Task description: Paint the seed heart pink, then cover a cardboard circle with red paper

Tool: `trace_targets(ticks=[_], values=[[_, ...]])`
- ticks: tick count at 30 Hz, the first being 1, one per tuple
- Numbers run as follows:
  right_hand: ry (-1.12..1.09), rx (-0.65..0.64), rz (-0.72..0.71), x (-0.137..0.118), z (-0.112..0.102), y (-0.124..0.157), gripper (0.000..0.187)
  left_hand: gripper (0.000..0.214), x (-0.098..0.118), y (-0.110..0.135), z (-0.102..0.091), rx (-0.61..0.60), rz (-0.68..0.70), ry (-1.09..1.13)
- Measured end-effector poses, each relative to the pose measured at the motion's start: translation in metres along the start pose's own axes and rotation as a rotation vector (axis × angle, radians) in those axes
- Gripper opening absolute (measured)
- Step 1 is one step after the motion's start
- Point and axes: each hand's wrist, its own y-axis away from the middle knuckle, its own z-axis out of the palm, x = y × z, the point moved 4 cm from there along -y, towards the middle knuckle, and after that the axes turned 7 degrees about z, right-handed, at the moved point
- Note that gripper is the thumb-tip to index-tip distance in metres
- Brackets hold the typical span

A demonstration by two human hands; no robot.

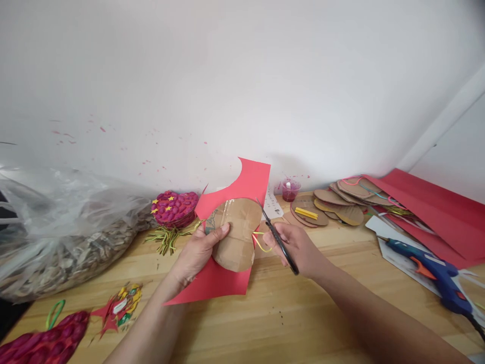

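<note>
My left hand (206, 245) grips a brown cardboard cutout (237, 237) with a sheet of red paper (231, 284) behind it, the thumb pressed on the cardboard. Curved pieces have been cut from the paper's edges. A loop of yellow-green cord (264, 247) sticks out from the cardboard's right side. In my right hand (297, 247) is a pair of black-handled scissors (280, 242), its blades pointing up and left at the right edge of the cardboard and paper. Part of the fingers on each hand is hidden.
At left stand a plastic bag of chips (76, 242) and a purple-red decorated piece (176, 207) with yellow stars. Behind are a small cup (290, 190) and stacked cardboard shapes (341, 202). A blue glue gun (432, 268) and red sheets (435, 212) lie at right.
</note>
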Motion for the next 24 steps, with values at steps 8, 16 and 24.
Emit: trace_targets(ticks=[8,16,24], values=[[-0.031,-0.008,-0.011,-0.001,0.000,0.000,0.040,0.064,-0.006,-0.002,0.000,-0.006,0.007,0.018],[-0.017,-0.011,0.018,-0.003,-0.002,0.002,0.040,0.064,-0.001,-0.002,-0.002,-0.038,-0.002,0.000],[0.061,-0.017,0.052,-0.009,-0.008,0.003,0.045,0.054,0.002,-0.001,-0.005,-0.056,-0.035,-0.003]])
